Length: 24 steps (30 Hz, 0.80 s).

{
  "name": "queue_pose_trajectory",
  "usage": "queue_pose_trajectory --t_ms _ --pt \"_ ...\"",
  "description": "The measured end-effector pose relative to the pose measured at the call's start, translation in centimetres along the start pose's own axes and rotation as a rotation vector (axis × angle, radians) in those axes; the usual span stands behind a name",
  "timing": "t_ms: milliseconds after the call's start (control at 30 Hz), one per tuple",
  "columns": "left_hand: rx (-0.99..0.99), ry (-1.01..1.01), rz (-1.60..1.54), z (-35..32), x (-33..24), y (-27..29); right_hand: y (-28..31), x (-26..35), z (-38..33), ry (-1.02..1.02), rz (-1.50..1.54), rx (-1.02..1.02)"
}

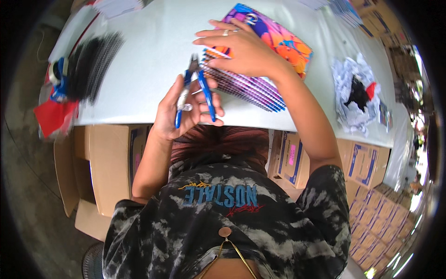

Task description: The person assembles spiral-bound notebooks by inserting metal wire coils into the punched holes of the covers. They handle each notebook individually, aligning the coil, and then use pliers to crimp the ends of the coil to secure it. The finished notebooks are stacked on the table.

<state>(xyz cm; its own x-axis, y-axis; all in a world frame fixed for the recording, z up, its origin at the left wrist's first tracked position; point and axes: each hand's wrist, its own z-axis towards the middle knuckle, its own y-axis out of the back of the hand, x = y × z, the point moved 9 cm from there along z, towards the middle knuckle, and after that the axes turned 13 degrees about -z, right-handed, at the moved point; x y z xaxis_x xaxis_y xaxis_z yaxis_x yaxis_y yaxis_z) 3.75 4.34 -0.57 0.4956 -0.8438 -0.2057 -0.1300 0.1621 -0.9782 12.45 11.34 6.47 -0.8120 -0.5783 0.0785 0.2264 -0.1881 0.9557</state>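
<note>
A pair of small cutting pliers (194, 88) with blue handles lies in my left hand (174, 109). Its handles are spread apart and its dark jaws point away from me. Stretched out over a stack of spiral-bound notebooks (292, 46) is my right hand (244, 51), fingers apart and a ring on one of them. Whether its palm presses on the top cover I cannot tell. The top cover is bright orange, purple and pink. The notebooks lie fanned, so their coil-bound edges (253, 90) show in a slanting row on the near side.
A bundle of black plastic binding coils (95, 65) lies at the left of the white table (148, 60). Beside it are a blue tape dispenser (59, 79) and a red sheet (55, 116). Crumpled clear plastic (346, 79) holds black and red scraps. Cardboard boxes (109, 162) stand below the table edge.
</note>
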Motion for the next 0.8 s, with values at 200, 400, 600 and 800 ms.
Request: queue_pose_trajectory --t_ms 200,400,600,800 --pt "-0.03 0.067 -0.08 0.7 0.3 1.1 -0.2 0.1 0.3 0.018 0.09 0.026" --pt "-0.66 -0.044 1.219 -1.2 -3.6 1.6 -0.5 0.1 0.2 0.04 0.052 0.042" --pt "-0.43 0.013 0.363 -0.6 -1.0 2.8 0.9 1.3 0.6 0.038 0.086 0.095" --pt "-0.464 0.019 0.503 -1.2 -1.3 2.5 0.3 0.7 0.4 -0.047 0.173 0.183"
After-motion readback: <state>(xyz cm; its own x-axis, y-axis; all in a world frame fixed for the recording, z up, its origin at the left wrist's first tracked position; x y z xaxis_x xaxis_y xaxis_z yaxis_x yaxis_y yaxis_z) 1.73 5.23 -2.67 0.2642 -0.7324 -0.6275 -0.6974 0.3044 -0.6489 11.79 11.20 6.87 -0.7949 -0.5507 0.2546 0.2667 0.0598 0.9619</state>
